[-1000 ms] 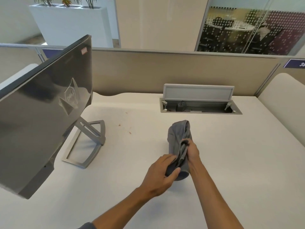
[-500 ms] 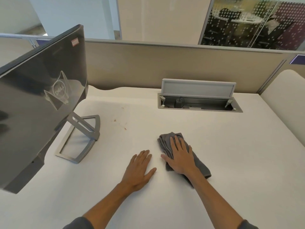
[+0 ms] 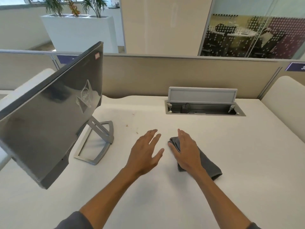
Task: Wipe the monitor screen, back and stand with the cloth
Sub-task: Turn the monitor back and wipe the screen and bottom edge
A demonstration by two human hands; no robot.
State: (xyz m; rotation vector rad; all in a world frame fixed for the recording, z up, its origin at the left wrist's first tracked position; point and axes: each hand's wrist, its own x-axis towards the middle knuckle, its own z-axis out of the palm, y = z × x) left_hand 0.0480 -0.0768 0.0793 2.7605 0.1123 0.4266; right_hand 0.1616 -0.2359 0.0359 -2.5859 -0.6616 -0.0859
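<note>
White desk (image 3: 214,187) with a few things on it.
Monitor stand (image 3: 94,142) sits at left-centre, a folded grey cloth (image 3: 206,162) lies at centre, small brown crumbs (image 3: 132,127) lie between them, and an open cable hatch (image 3: 204,106) is set in at upper right.

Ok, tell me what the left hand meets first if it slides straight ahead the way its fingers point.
Bare white desk top first; the left hand points forward and slightly right, toward the beige partition panel. It likely passes left of the open grey cable hatch, though depth is unclear.
</note>
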